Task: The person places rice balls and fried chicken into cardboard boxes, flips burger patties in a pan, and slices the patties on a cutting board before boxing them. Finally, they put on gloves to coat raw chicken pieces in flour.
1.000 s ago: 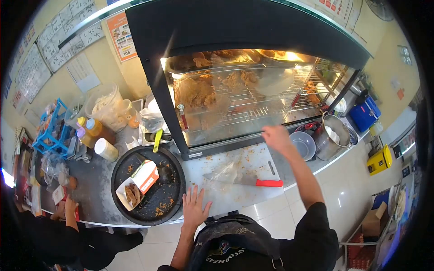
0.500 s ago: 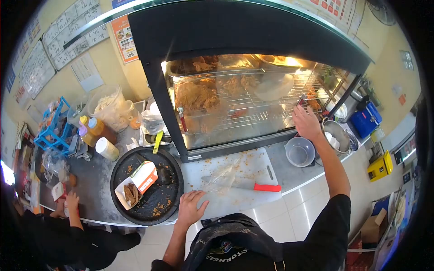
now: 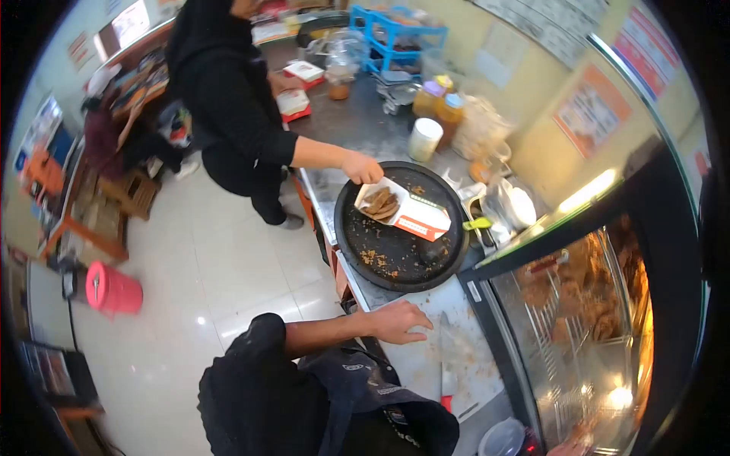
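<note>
My left hand (image 3: 401, 321) is over the near edge of the white cutting board (image 3: 411, 365), its fingers apart and nothing in them. Beside it on the board are a knife with a red handle (image 3: 446, 402) and a clear plastic bag (image 3: 459, 342). At the bottom right edge, part of my right hand (image 3: 574, 442) shows by the glass of the lit display cabinet (image 3: 525, 365); its fingers are too blurred to read. An open carton (image 3: 423, 218) with brown food strips (image 3: 380, 204) lies on the round black tray (image 3: 357, 262). A co-worker's hand (image 3: 362, 167) touches the carton's edge.
A co-worker in black stands at the counter's left side, and another person sits farther back. Sauce bottles (image 3: 449, 118), a white-lidded jar (image 3: 424, 140) and a blue rack (image 3: 395, 45) stand beyond the tray. A clear bowl (image 3: 502, 439) is at the bottom; a pink bin (image 3: 112, 289) stands left.
The view has swung left. A co-worker's arm has reached over to the carton. My left hand remains by the board, and my right hand is now only partly in view.
</note>
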`<state>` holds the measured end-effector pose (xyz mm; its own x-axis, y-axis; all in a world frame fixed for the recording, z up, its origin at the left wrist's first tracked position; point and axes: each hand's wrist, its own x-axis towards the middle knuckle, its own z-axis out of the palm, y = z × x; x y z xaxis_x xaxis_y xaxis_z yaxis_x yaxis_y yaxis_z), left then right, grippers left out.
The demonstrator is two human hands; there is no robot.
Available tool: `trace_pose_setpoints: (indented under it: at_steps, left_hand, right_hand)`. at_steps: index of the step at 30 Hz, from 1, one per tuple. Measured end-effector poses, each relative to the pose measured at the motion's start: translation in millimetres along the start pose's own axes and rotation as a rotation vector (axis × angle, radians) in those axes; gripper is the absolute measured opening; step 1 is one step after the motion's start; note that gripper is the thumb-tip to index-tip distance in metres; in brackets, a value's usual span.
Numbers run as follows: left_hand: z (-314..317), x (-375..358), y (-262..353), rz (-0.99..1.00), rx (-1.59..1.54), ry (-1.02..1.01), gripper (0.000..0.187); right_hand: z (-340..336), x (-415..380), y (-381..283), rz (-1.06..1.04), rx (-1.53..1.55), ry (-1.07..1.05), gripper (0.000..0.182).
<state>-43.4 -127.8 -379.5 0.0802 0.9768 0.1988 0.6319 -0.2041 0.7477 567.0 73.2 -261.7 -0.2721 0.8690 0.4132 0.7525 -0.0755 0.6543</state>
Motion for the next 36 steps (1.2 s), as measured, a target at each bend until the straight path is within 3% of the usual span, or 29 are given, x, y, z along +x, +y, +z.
trace_pose_setpoints:
  at_steps: [1, 4, 5, 7, 8, 9, 10, 12, 14, 18, 20, 26, 28, 30, 32, 34, 36]
  left_hand:
    - [6, -1, -1, 0.004, -0.019, 0.003, 0.031]
    - [22, -3, 6, -0.010, -0.030, 0.023, 0.030]
    - [27, -5, 10, -0.018, -0.031, 0.055, 0.030]
    - [25, 2, 6, 0.013, -0.024, 0.095, 0.029]
    - [32, -5, 10, 0.013, -0.068, 0.064, 0.029]
    - [31, -1, 12, 0.054, -0.068, 0.067, 0.029]
    - [27, 6, 19, 0.044, -0.062, 0.059, 0.029]
    - [11, 30, 33, 0.135, 0.219, 0.102, 0.030]
    - [-14, 67, 48, 0.304, 0.399, 0.172, 0.030]
    - [-59, 139, 82, 0.460, 0.820, 0.228, 0.034]
    - [-72, 167, 82, 0.537, 1.036, 0.180, 0.042]
    - [-91, 202, 55, 0.653, 1.353, 0.052, 0.058]
    - [-96, 202, 44, 0.749, 1.323, 0.190, 0.056]
    - [-102, 200, 36, 0.781, 1.291, 0.132, 0.054]
    - [-102, 199, 43, 0.729, 1.304, 0.092, 0.059]
    - [-95, 201, 38, 0.717, 1.260, 0.076, 0.060]
    - [-85, 188, 48, 0.665, 1.168, 0.104, 0.064]
  right_hand:
    - [-40, 4, -11, -0.013, -0.075, 0.121, 0.053]
    - [-21, -1, 6, 0.067, 0.000, 0.024, 0.057]
    - [-11, 1, 14, 0.116, 0.020, -0.051, 0.058]
    - [71, -4, 40, 0.334, -0.033, -0.476, 0.064]
    - [67, -9, 35, 0.344, 0.073, -0.461, 0.060]
    - [111, -38, 56, 0.250, 0.258, -0.094, 0.056]
    - [115, -44, 64, 0.264, 0.104, -0.254, 0.054]
    - [35, -20, 44, 0.382, 0.040, -0.491, 0.055]
    - [64, -27, 61, 0.399, -0.015, -0.526, 0.056]
    - [92, -23, 79, 0.409, -0.036, -0.550, 0.054]
    - [65, -17, 72, 0.418, -0.015, -0.561, 0.053]
    - [85, -27, 79, 0.361, 0.063, -0.672, 0.056]
    - [104, -40, 80, 0.400, 0.229, -0.563, 0.055]
    - [155, -74, 95, 0.156, 0.518, -0.326, 0.049]
    - [97, -80, 70, -0.003, 0.713, -0.305, 0.043]
    - [-20, -96, -2, 0.181, 0.883, -0.365, 0.030]
    - [-64, -130, -71, 0.260, 0.994, -0.251, 0.019]
